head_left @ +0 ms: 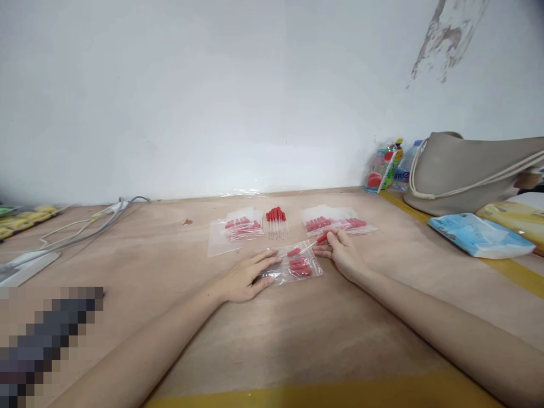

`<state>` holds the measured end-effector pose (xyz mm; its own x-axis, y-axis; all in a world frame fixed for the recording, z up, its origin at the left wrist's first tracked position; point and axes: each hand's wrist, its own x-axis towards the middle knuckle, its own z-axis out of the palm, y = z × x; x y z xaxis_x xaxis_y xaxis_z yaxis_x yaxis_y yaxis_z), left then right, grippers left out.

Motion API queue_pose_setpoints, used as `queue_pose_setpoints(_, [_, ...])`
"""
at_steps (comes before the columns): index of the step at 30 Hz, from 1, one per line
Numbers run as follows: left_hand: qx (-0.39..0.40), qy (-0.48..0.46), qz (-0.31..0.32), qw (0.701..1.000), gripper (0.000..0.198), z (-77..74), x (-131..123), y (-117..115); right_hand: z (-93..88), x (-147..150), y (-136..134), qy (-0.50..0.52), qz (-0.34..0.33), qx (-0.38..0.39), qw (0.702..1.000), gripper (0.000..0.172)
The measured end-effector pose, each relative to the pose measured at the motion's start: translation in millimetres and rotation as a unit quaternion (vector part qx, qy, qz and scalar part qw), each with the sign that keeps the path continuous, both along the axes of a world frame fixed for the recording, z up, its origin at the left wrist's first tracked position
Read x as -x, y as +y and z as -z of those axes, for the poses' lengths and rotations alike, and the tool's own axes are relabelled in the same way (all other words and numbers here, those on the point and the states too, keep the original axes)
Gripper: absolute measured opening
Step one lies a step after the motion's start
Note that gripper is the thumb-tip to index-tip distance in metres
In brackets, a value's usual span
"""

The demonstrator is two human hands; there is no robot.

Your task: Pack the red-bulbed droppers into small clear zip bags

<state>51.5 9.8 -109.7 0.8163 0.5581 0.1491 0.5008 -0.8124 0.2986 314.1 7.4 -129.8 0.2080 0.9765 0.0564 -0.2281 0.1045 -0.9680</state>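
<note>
My right hand (343,255) pinches a dropper (322,238) by its red bulb, its clear glass stem pointing left and down over the mouth of a clear zip bag (283,276). Inside that bag lie several more droppers, their red bulbs (300,266) toward the right. Flat on the bag's left part rests my left hand (250,276), fingers stretched out and thumb apart. Behind the bag, a row of loose droppers (276,216) lies with red bulbs toward the wall. Filled bags of droppers lie to its left (243,226) and right (335,222).
A grey bag (471,170) stands at the right, with bottles (382,167) beside it against the wall. In front of it are a blue pack (480,235) and a yellow pack (516,222). Cables (91,226) and a white power strip (29,266) lie at the left.
</note>
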Motion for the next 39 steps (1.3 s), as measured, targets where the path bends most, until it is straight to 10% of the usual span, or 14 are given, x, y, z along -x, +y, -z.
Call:
queue_pose_setpoints(11, [-0.004, 0.001, 0.004, 1.0, 0.044, -0.4, -1, 0, -3.6, -10, -1, -0.263, -0.099, -0.019, 0.959, 0.017])
queue_pose_setpoints(20, [-0.005, -0.002, 0.005, 1.0, 0.045, -1.3, -1, 0, 5.8, -1, 0, -0.218, -0.068, -0.083, 0.97, 0.025])
queue_pose_setpoints(29, [-0.005, -0.006, 0.005, 1.0, 0.045, -0.4, -1, 0, -2.9, -10, -1, -0.217, -0.192, 0.012, 0.957, 0.037])
queue_pose_setpoints(34, [-0.008, -0.01, 0.013, 1.0, 0.045, -1.2, -1, 1, -9.1, -7, 1, -0.261, -0.078, 0.07, 0.96, 0.035])
queue_pose_setpoints(39, [-0.014, 0.001, 0.044, 0.999, 0.045, -4.6, -4, 0, -11.9, -1, 2, -0.274, -0.207, 0.033, 0.939, 0.028])
